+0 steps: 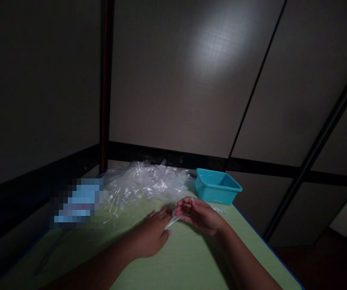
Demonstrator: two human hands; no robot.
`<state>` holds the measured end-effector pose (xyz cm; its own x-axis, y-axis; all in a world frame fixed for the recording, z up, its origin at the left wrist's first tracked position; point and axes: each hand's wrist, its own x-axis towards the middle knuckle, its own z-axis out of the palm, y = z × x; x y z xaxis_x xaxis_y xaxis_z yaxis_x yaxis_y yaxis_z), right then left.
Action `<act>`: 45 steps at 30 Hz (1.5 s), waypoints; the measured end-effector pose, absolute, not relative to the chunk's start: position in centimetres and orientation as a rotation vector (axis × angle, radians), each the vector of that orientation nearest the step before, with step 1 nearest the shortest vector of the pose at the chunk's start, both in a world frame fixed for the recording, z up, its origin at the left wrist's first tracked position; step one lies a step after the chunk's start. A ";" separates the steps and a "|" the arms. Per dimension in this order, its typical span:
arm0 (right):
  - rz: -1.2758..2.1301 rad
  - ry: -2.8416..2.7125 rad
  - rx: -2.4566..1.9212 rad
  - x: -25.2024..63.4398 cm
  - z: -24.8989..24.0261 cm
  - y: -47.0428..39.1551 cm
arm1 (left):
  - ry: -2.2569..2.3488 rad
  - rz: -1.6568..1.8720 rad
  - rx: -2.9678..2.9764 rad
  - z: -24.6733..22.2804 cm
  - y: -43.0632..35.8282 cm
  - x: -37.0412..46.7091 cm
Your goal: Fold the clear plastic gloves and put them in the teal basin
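My left hand (153, 235) is palm down over the table, its fingers stretched forward and its thumb apart. A thin, clear plastic piece (172, 222) shows beside its index finger, in the gap between my hands. Opposite it, my right hand (202, 216) is turned palm inward with loosely curved fingers, and no grip on the plastic is visible. Just beyond both hands spreads a large heap of crumpled clear plastic bags (149, 181). A turquoise plastic basin (218, 193) stands behind my right hand.
The light green table (185, 262) has a blue edge. A small clear plastic scrap (217, 209) lies in front of the basin. At the left edge, a blue blurred-out object (81, 201) has a dark cord near it. Wardrobe-like panels (173, 88) rise behind the table.
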<state>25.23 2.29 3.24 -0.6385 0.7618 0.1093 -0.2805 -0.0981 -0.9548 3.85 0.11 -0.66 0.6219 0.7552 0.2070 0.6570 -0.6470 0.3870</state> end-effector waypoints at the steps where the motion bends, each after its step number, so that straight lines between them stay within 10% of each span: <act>1: 1.812 -1.439 -0.540 25.2 3.2 2.3 | 1.149 0.538 2.562 -0.6 0.1 3.9; 13: 1.750 -1.470 -0.530 25.1 3.7 2.1 | 1.046 0.772 2.395 0.0 0.2 4.2; 22: 0.940 -1.862 -0.903 25.0 2.9 3.5 | 0.855 0.915 1.686 1.3 0.3 4.0; 45: 0.998 -1.874 -1.237 26.1 0.9 5.3 | 0.947 0.576 1.210 2.0 0.7 2.8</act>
